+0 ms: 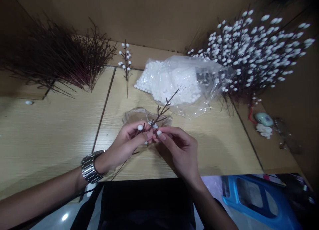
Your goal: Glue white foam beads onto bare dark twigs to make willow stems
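My left hand (132, 140) is closed around a brown twig (161, 113) with short side branches, its bare top pointing up and right. One white bead (140, 127) sits by my left fingers. Between the thumb and forefinger of my right hand (178, 145) is another white bead (159, 133), touching a side branch of the twig. The thin stem of the twig runs down-left below my left hand. Behind the hands, a small piece of clear packaging (136, 114) lies on the table with a few white beads, partly hidden.
An open plastic bag of white beads (174, 80) lies beyond my hands. Bare twigs (82, 57) are heaped at the left, beaded twigs (249, 50) at the right. One beaded twig (126, 64) lies between. A blue stool (259, 200) stands below the table (219, 147).
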The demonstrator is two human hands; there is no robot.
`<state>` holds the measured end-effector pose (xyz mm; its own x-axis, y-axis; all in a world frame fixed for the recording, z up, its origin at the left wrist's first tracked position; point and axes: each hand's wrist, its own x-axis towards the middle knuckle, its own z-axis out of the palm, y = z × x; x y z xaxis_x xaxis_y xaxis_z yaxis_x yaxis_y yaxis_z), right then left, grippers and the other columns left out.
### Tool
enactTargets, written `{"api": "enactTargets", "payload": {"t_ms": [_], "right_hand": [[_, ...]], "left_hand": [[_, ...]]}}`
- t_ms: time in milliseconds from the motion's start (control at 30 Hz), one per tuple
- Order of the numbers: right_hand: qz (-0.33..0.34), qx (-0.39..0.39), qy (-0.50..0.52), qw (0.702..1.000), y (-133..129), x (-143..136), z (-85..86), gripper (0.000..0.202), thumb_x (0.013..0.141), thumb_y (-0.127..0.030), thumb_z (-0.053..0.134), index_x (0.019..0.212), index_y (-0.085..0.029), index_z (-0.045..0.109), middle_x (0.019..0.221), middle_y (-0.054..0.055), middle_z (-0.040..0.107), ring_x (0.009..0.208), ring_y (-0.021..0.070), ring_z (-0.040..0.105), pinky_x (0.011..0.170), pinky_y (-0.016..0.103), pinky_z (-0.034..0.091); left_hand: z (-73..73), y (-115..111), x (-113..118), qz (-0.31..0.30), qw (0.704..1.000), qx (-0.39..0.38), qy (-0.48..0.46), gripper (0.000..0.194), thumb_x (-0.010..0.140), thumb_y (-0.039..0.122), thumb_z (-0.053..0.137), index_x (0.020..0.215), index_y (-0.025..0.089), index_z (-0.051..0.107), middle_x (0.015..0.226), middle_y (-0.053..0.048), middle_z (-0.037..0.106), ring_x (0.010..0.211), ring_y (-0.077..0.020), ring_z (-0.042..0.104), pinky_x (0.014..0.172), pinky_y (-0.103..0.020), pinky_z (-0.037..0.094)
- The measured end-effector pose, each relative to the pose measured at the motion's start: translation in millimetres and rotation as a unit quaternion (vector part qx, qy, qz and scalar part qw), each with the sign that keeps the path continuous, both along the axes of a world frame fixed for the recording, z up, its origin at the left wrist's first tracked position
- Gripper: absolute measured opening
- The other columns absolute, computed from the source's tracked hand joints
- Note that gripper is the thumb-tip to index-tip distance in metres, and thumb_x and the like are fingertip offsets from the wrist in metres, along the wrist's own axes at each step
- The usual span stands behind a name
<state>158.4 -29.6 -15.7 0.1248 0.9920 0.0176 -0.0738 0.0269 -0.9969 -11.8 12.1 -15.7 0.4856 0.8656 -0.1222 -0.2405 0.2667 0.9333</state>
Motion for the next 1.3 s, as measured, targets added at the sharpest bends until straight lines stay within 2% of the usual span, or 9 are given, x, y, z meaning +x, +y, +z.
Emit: {"api": "enactTargets", "payload": {"t_ms": [267, 533, 700, 833, 1000, 1100, 1200, 1300], "right_hand": [[-0.012, -0.004, 0.005, 1.000, -0.9, 0.0, -3.1, 0.013, 0.084, -0.024, 0.077, 0.095, -0.030, 0.079, 0.094, 0.000, 0.080, 0.080, 0.0175, 0.076, 0.076, 0.035, 0.065], [-0.042, 0.040, -0.016, 0.998, -2.8, -0.4, -2.4, 0.016, 0.083, -0.019, 0.079, 0.093, -0.030, 0.080, 0.093, -0.001, 0.081, 0.081, 0.0146, 0.076, 0.076, 0.027, 0.064], [-0.055, 0.052, -0.033, 0.997, -2.6, -2.7, -2.8, 0.016, 0.081, -0.018, 0.079, 0.091, -0.031, 0.081, 0.092, -0.001, 0.081, 0.080, 0.0156, 0.076, 0.075, 0.029, 0.064], [-0.052, 0.063, -0.036, 0.996, -1.1, -1.8, -2.3, 0.020, 0.081, -0.016, 0.079, 0.092, -0.032, 0.081, 0.092, -0.002, 0.080, 0.082, 0.0146, 0.076, 0.075, 0.027, 0.063], [-0.045, 0.053, -0.031, 0.997, 0.6, -2.4, -2.4, 0.022, 0.083, -0.015, 0.077, 0.095, -0.034, 0.080, 0.091, -0.004, 0.080, 0.078, 0.0119, 0.075, 0.072, 0.023, 0.062], [-0.039, 0.045, -0.030, 0.998, -1.0, -4.6, -3.7, 0.019, 0.085, -0.018, 0.075, 0.096, -0.033, 0.080, 0.092, -0.002, 0.080, 0.081, 0.0126, 0.074, 0.074, 0.024, 0.061], [-0.006, 0.041, -0.039, 0.998, -0.8, 4.0, -0.6, 0.016, 0.087, -0.023, 0.074, 0.100, -0.032, 0.079, 0.096, 0.000, 0.079, 0.085, 0.0147, 0.075, 0.076, 0.026, 0.061], [-0.023, 0.055, -0.100, 0.993, 14.9, 34.1, 14.5, 0.014, 0.089, -0.029, 0.072, 0.102, -0.029, 0.078, 0.100, 0.002, 0.079, 0.078, 0.0159, 0.074, 0.069, 0.028, 0.060]], "left_hand": [[1.9, -0.3, -0.3, -0.003, 1.000, 0.005, 0.009, 0.015, 0.094, 0.026, 0.067, 0.082, 0.018, 0.062, 0.078, 0.002, 0.064, 0.077, -0.0102, 0.061, 0.072, -0.018, 0.049], [0.2, -1.1, 0.9, -0.018, 1.000, 0.018, 0.007, 0.014, 0.094, 0.027, 0.068, 0.084, 0.018, 0.064, 0.079, 0.003, 0.063, 0.076, -0.0086, 0.060, 0.072, -0.017, 0.049], [2.1, -2.5, 0.2, -0.024, 0.999, 0.029, 0.007, 0.010, 0.096, 0.024, 0.065, 0.087, 0.019, 0.067, 0.082, 0.003, 0.065, 0.079, -0.0069, 0.062, 0.074, -0.015, 0.049], [3.6, -1.8, 1.3, -0.018, 0.999, 0.046, 0.020, 0.012, 0.097, 0.023, 0.065, 0.086, 0.019, 0.068, 0.081, 0.004, 0.066, 0.079, -0.0064, 0.062, 0.076, -0.014, 0.049], [6.0, -1.1, 1.9, -0.019, 0.999, 0.019, 0.021, 0.009, 0.097, 0.025, 0.065, 0.091, 0.020, 0.070, 0.087, 0.003, 0.069, 0.084, -0.0081, 0.065, 0.080, -0.015, 0.051], [7.5, -1.2, 0.9, 0.000, 0.999, 0.017, 0.037, 0.008, 0.096, 0.026, 0.065, 0.094, 0.021, 0.071, 0.089, 0.002, 0.068, 0.085, -0.0086, 0.064, 0.077, -0.015, 0.051], [7.2, -1.2, 0.1, 0.002, 0.998, 0.025, 0.058, 0.010, 0.096, 0.027, 0.066, 0.092, 0.020, 0.071, 0.084, 0.002, 0.067, 0.081, -0.0092, 0.063, 0.072, -0.015, 0.051], [4.1, -0.7, 0.3, 0.002, 0.997, 0.022, 0.070, 0.011, 0.094, 0.030, 0.067, 0.091, 0.020, 0.071, 0.085, 0.001, 0.068, 0.081, -0.0108, 0.064, 0.075, -0.018, 0.051]]}}
